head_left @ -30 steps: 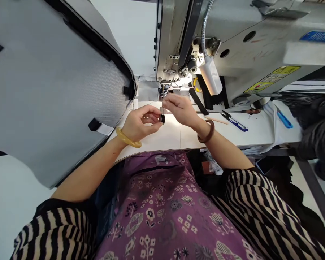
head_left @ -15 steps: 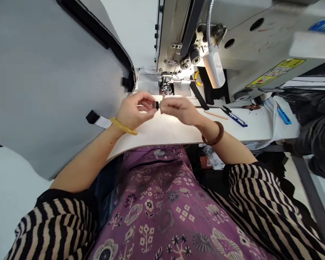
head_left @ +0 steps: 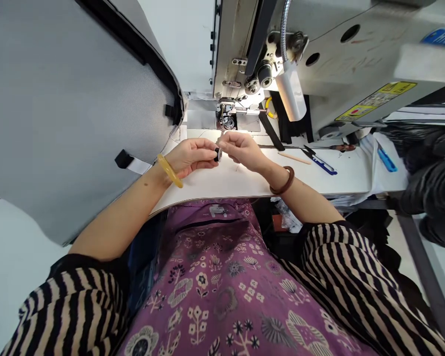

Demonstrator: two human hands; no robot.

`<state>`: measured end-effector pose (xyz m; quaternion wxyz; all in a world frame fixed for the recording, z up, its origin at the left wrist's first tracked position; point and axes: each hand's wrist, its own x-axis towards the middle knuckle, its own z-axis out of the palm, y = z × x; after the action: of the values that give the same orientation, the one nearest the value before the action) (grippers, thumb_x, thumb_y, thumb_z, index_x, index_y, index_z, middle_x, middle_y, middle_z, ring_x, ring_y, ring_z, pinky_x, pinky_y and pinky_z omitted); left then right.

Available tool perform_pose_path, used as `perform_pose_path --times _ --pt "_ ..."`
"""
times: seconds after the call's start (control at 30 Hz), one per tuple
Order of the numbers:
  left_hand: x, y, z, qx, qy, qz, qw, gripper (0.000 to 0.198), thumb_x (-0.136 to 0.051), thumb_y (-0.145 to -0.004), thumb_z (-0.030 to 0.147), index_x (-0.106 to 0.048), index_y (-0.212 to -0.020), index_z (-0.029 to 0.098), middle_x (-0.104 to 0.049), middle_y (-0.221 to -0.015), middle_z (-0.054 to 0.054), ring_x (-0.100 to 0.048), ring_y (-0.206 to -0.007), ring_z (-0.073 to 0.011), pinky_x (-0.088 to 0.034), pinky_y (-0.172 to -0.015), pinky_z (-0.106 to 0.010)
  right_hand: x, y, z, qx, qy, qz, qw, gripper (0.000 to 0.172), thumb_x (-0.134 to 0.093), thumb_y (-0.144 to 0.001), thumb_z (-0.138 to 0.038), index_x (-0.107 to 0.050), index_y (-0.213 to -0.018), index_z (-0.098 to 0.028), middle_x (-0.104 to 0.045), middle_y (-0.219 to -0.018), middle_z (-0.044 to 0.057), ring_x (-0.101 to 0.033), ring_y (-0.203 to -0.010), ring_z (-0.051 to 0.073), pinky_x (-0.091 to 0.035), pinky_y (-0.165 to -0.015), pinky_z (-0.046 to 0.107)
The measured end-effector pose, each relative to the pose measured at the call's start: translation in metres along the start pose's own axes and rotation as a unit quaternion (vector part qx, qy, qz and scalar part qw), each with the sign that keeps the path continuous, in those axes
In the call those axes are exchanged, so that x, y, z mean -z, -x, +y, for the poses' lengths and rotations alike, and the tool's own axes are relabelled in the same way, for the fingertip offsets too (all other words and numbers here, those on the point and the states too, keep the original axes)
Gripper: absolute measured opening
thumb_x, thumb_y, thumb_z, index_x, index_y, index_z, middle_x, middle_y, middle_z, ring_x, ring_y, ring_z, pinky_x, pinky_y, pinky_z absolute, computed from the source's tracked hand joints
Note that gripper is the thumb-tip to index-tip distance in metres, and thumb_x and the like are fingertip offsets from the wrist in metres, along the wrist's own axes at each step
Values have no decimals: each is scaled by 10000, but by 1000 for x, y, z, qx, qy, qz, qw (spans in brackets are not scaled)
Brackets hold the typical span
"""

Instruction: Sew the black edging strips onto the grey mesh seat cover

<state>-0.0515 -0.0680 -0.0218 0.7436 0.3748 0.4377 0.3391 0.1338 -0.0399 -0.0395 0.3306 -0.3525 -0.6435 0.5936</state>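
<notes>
Small round black-and-white bobbin (head_left: 217,155) pinched between the fingertips of left hand (head_left: 191,157) and right hand (head_left: 243,152) (both grasping it), held just above white counter (head_left: 230,184), near the needle area of grey industrial sewing machine (head_left: 341,54)

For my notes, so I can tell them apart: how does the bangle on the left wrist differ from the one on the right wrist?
The yellow bangle on the left wrist is pale and glossy, while the brown bangle on the right wrist is dark. The yellow bangle also looks the thicker band of the two. Both are plain, closed rings worn loosely around the wrists.
</notes>
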Motion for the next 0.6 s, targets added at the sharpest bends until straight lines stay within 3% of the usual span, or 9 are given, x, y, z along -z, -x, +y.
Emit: perform_pose_path --times 0.13,0.3,0.4,0.47,0.53,0.6 --pt "2 -3 1 1 76 43 996 96 -707 -730 113 -618 -764 132 -656 -659 6 -642 -585 -64 -549 -569 -117 -11 5 13 -21 -55 3 998 475 -692 -731 -624 -490 -669 -200 -328 -532 -84 -251 -476 46 -157 -424 189" --pt "-1 -6 1 -32 106 75 991 80 -657 -776 76 -595 -794 122 -680 -777 -8 -633 -593 -44 -547 -579 -106 -19 8 18 -43 -70 -8 997 407 -640 -792 -571 -503 -697 -200 -275 -520 -97 -231 -470 48 -167 -439 186" --pt "-1 -5 3 -32 107 75 991 40 -627 -807 84 -600 -788 107 -665 -730 -12 -644 -595 -57 -544 -571 -110 -8 9 18 -24 -3 -57 998 334 -637 -802 -504 -577 -735 -182 -420 -592 -59 -370 -550 63 -295 -506 190" --pt "0 -5 3 -15 98 62 993 34 -610 -817 100 -615 -783 97 -671 -723 -26 -672 -624 -85 -548 -571 -125 4 9 15 10 69 -80 994 285 -666 -787 -459 -660 -853 -182 -543 -750 -13 -477 -690 92 -384 -604 213" --pt "1 -5 1 14 81 36 996 56 -614 -815 131 -636 -787 89 -687 -740 -50 -692 -656 -116 -549 -566 -141 15 8 11 41 110 -78 990 310 -674 -794 -442 -688 -1002 -213 -580 -888 13 -509 -794 115 -420 -673 236" --pt "0 -7 -3 43 64 12 997 82 -625 -806 162 -654 -789 87 -697 -750 -66 -692 -657 -128 -548 -565 -154 20 8 7 70 110 -71 989 309 -684 -793 -462 -699 -992 -226 -584 -899 18 -510 -822 120 -433 -697 240"
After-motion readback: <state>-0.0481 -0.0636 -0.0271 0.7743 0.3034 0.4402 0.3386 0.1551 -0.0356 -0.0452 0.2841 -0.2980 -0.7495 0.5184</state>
